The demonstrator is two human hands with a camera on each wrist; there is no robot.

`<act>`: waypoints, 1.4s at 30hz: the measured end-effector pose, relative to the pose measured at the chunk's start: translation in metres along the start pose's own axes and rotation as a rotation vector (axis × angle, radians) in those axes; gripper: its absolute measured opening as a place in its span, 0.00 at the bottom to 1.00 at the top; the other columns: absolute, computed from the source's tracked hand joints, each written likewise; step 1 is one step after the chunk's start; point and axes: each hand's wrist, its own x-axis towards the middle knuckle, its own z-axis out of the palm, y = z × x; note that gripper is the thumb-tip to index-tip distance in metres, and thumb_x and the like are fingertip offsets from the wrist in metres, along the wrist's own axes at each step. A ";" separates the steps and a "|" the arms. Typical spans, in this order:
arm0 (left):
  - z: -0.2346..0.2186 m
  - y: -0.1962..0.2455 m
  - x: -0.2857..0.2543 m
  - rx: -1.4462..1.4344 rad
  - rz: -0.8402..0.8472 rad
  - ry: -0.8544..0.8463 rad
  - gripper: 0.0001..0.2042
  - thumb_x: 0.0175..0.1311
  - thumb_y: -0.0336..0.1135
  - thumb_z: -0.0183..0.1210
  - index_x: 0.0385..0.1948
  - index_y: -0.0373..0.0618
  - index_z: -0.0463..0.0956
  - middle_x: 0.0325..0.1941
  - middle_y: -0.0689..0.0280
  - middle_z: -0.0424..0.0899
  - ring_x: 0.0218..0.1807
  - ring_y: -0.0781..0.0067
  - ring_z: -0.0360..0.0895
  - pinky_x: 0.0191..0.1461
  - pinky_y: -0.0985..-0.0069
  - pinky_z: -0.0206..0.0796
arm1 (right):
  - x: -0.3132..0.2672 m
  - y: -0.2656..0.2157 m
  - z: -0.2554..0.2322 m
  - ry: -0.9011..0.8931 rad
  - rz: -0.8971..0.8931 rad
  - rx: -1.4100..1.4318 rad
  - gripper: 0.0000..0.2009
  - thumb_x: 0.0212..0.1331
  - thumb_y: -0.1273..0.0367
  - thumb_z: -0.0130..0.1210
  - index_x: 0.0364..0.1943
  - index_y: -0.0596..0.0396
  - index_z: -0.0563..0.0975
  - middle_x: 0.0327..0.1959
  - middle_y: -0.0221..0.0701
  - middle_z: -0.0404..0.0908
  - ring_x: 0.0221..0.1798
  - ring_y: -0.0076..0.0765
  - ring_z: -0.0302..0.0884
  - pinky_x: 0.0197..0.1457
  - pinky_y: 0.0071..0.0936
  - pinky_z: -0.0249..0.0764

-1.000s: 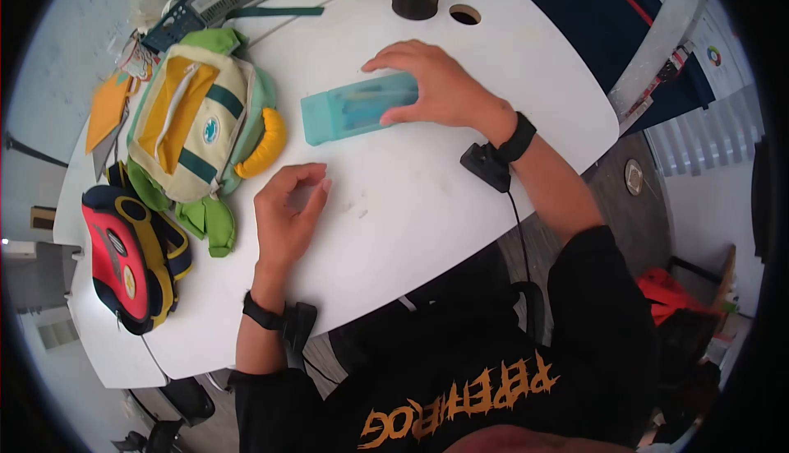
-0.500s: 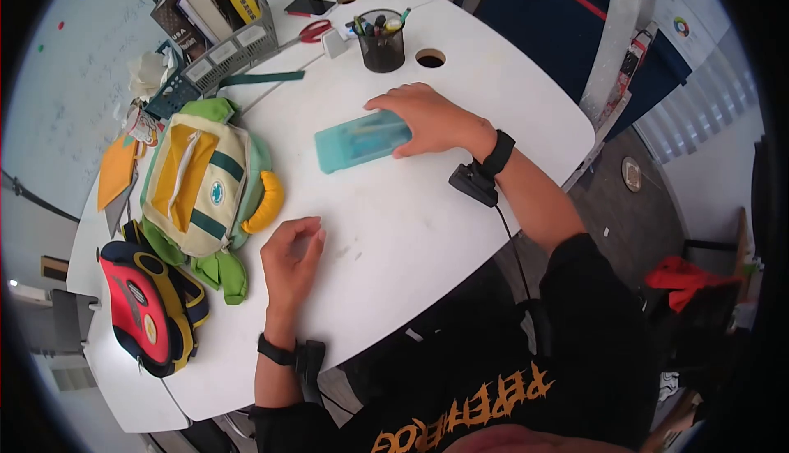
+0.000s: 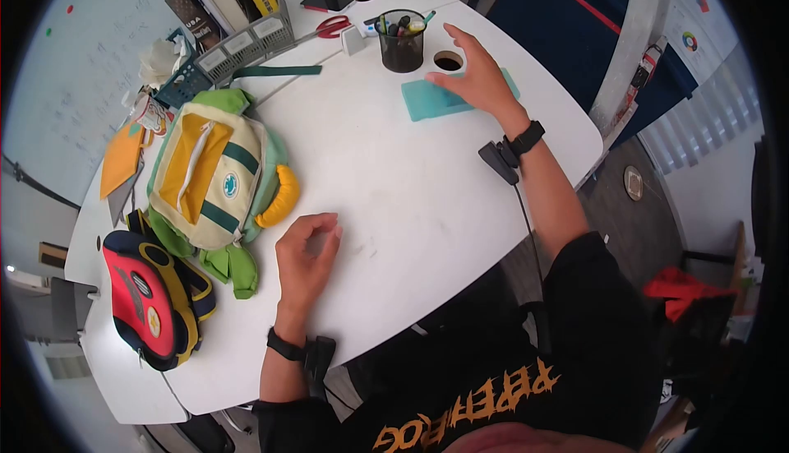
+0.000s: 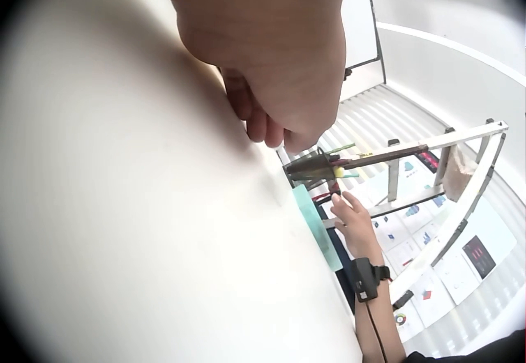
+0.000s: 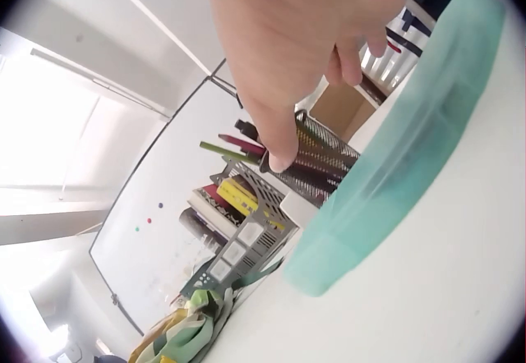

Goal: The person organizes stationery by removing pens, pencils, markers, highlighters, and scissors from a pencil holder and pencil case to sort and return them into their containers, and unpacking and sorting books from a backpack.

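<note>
A translucent teal pencil case (image 3: 429,102) lies on the white table at the back right, just in front of the pen cup. Over it hovers my right hand (image 3: 483,83), thumb and fingers spread apart. In the right wrist view a gap shows between this hand (image 5: 308,39) and the pencil case (image 5: 394,170), whose contents are blurred through the plastic. My left hand (image 3: 304,260) rests at the near side of the table, fingers loosely curled with nothing in them. Nearest to it is a cream and green backpack (image 3: 215,183) with a yellow pocket.
A red and navy bag (image 3: 148,301) stands at the left edge. Behind the pencil case are a black mesh pen cup (image 3: 403,48) and a cable hole (image 3: 448,61). Red scissors (image 3: 333,27), a phone (image 3: 327,1) and a grey basket (image 3: 246,52) of books sit farther back.
The pencil case has moved right and back, to near the pen cup. My right hand has let go of it and lifted, fingers spreading. My left hand keeps its place on the table.
</note>
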 end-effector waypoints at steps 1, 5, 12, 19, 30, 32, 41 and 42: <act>0.000 0.000 -0.002 0.001 -0.002 -0.001 0.10 0.65 0.27 0.70 0.46 0.36 0.86 0.41 0.60 0.91 0.45 0.70 0.87 0.53 0.75 0.78 | 0.001 0.010 0.008 0.001 -0.067 0.050 0.50 0.56 0.55 0.78 0.81 0.50 0.61 0.80 0.43 0.67 0.79 0.51 0.67 0.76 0.42 0.70; -0.001 -0.002 0.006 -0.028 0.026 0.014 0.09 0.66 0.26 0.70 0.46 0.36 0.86 0.41 0.61 0.91 0.44 0.70 0.87 0.53 0.75 0.78 | 0.006 0.004 0.016 -0.019 -0.026 0.088 0.51 0.59 0.56 0.76 0.83 0.48 0.56 0.81 0.44 0.65 0.81 0.52 0.65 0.77 0.45 0.70; -0.002 -0.005 0.004 -0.072 -0.050 0.015 0.09 0.66 0.27 0.70 0.46 0.37 0.87 0.42 0.61 0.91 0.44 0.71 0.87 0.53 0.75 0.78 | 0.016 -0.005 0.026 -0.083 -0.035 0.181 0.45 0.58 0.56 0.76 0.78 0.49 0.64 0.81 0.49 0.64 0.82 0.55 0.63 0.75 0.45 0.70; -0.001 -0.005 0.003 -0.061 -0.009 0.013 0.09 0.67 0.27 0.70 0.46 0.37 0.87 0.42 0.61 0.91 0.44 0.71 0.87 0.53 0.75 0.78 | 0.011 -0.016 0.037 0.022 -0.146 0.189 0.23 0.57 0.66 0.75 0.53 0.49 0.74 0.74 0.45 0.74 0.82 0.57 0.64 0.75 0.44 0.69; 0.001 -0.009 0.000 -0.050 -0.012 0.043 0.23 0.67 0.27 0.69 0.64 0.38 0.77 0.55 0.60 0.87 0.47 0.73 0.85 0.55 0.73 0.77 | -0.023 -0.079 0.059 0.019 -0.405 0.188 0.17 0.46 0.73 0.77 0.34 0.50 0.76 0.71 0.37 0.78 0.63 0.52 0.80 0.67 0.43 0.75; 0.001 -0.003 0.001 -0.140 0.027 0.160 0.28 0.72 0.31 0.65 0.73 0.38 0.68 0.65 0.58 0.80 0.54 0.70 0.83 0.58 0.72 0.76 | -0.029 -0.090 0.058 0.026 -0.555 0.121 0.18 0.44 0.72 0.78 0.33 0.50 0.76 0.68 0.32 0.80 0.62 0.50 0.80 0.69 0.44 0.73; 0.000 -0.009 0.005 -0.184 0.119 0.156 0.35 0.72 0.41 0.64 0.76 0.36 0.63 0.73 0.51 0.74 0.74 0.53 0.72 0.79 0.57 0.60 | -0.051 -0.115 0.063 -0.042 -0.703 0.144 0.40 0.40 0.66 0.81 0.63 0.48 0.73 0.63 0.31 0.79 0.66 0.46 0.76 0.78 0.48 0.68; 0.000 -0.011 0.002 -0.175 0.118 0.161 0.35 0.70 0.41 0.66 0.75 0.36 0.63 0.73 0.51 0.74 0.75 0.53 0.72 0.79 0.58 0.60 | -0.055 -0.119 0.063 -0.059 -0.739 0.096 0.43 0.39 0.65 0.81 0.66 0.48 0.73 0.62 0.31 0.78 0.66 0.46 0.76 0.80 0.48 0.67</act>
